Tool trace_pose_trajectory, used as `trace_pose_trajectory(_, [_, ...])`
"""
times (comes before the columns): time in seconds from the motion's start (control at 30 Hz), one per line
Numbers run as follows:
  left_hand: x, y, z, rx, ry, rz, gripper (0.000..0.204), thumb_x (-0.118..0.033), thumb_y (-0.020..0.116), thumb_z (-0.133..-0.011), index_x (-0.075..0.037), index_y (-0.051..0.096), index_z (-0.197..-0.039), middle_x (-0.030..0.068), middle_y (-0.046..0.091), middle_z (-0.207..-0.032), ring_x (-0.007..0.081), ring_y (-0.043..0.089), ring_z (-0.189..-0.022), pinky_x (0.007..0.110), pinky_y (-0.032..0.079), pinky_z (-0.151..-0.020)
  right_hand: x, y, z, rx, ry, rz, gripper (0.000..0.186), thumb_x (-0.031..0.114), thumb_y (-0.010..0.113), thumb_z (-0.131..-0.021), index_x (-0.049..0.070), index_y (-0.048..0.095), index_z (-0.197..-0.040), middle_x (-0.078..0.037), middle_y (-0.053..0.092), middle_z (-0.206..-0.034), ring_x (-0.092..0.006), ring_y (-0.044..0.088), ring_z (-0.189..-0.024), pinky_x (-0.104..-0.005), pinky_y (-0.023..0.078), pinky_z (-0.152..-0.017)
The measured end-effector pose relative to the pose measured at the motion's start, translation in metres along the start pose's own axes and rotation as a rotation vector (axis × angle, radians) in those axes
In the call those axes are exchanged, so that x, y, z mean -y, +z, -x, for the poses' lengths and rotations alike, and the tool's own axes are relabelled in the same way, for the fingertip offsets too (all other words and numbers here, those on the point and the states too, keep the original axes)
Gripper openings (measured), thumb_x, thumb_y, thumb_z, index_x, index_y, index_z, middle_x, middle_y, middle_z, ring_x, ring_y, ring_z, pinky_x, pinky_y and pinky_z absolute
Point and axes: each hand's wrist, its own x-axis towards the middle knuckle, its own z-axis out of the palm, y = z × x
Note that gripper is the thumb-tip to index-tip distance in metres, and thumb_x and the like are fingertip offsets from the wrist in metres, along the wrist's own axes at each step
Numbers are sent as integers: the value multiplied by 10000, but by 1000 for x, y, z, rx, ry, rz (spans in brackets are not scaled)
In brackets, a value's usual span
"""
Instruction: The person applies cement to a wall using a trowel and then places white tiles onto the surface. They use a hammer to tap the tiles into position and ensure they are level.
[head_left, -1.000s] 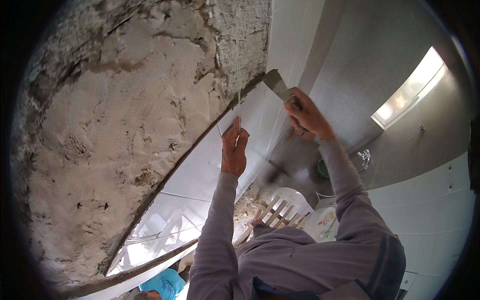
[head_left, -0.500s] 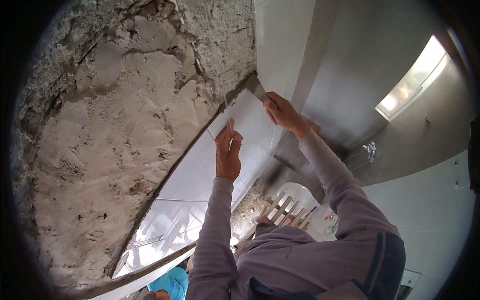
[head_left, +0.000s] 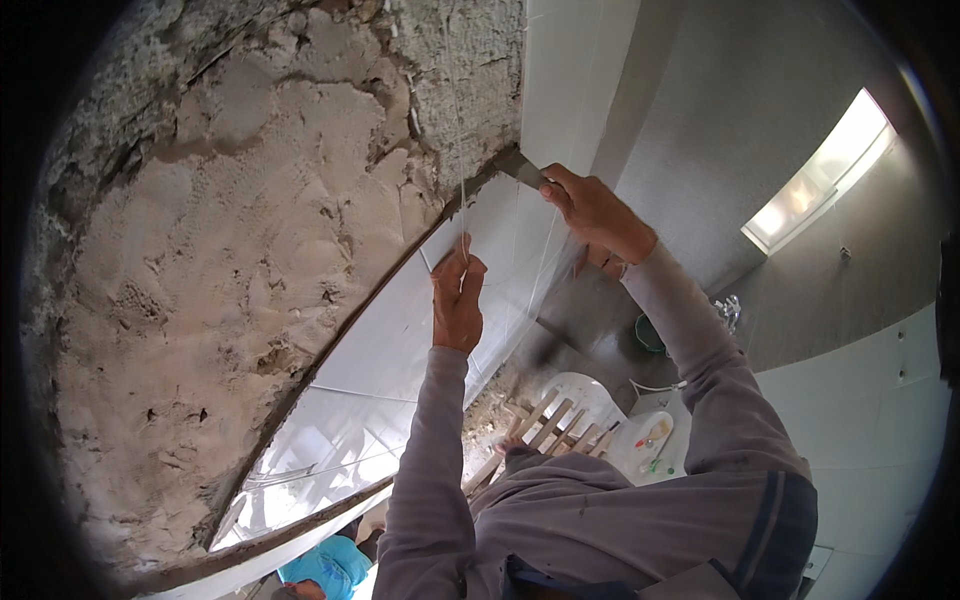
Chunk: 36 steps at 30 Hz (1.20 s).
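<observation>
My right hand (head_left: 605,218) grips a putty knife (head_left: 522,169); its flat metal blade reaches the top corner of the white wall tiles (head_left: 370,355), where they meet the side wall. Lower and to the left, my left hand (head_left: 457,308) is up against the tile face, fingers pinched around a thin white string (head_left: 462,150). The string runs down past the tile edge in front of the rough wall. Along the tiles' upper edge a dark gap shows, beside uneven mortar (head_left: 250,240).
Below me are a slatted wooden platform (head_left: 550,425), a white round basin (head_left: 585,398) and a white fixture with small coloured items (head_left: 650,440). A tap (head_left: 728,312) and a bright window (head_left: 820,175) are at right. A person in turquoise (head_left: 330,568) is at lower left.
My right hand has shifted slightly right and its wrist has turned, tilting the putty knife's blade flatter at the tile corner. My left hand stays nearly in place.
</observation>
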Motion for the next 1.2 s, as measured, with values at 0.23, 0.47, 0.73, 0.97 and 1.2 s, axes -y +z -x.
trace_pose_trajectory(0.23, [-13,2,-2,-25,-78,78,165,-155,532,-975,6,570,-974,135,523,-1349,143,461,-1134,289,334,-1000,48,-63,-29,445,104,239,342,330,475,-989,17,609,-1012,-153,641,-708,-278,599,-497,-392,475,-472])
trace_pose_trajectory(0.47, [-8,3,-5,13,25,-50,158,-145,535,-949,-5,596,-987,115,585,-1044,240,476,-987,383,379,-962,35,-52,-22,293,242,15,348,350,441,-1007,63,628,-1069,-92,638,-777,-169,572,-510,-341,461,-435])
trace_pose_trajectory(0.73, [-11,1,-1,-55,-25,-41,206,-180,534,-962,3,599,-1029,135,579,-1170,222,480,-1052,361,358,-991,49,-69,-32,466,212,153,380,381,420,-1021,64,626,-988,-42,534,-609,-113,494,-436,-284,415,-384])
trace_pose_trajectory(0.97, [-14,5,0,-39,11,-140,182,-148,513,-972,24,574,-980,120,578,-1210,155,482,-1001,304,378,-954,28,-51,-23,328,290,-20,351,328,403,-1017,44,590,-928,-57,533,-598,-143,542,-474,-325,435,-398])
trace_pose_trajectory(1.2, [-6,2,1,-5,-9,-145,423,-202,540,-969,0,515,-1341,134,563,-1123,254,453,-1098,372,372,-980,46,-9,-8,256,113,58,226,137,425,-955,-5,563,-847,-157,583,-662,-262,614,-524,-389,472,-454])
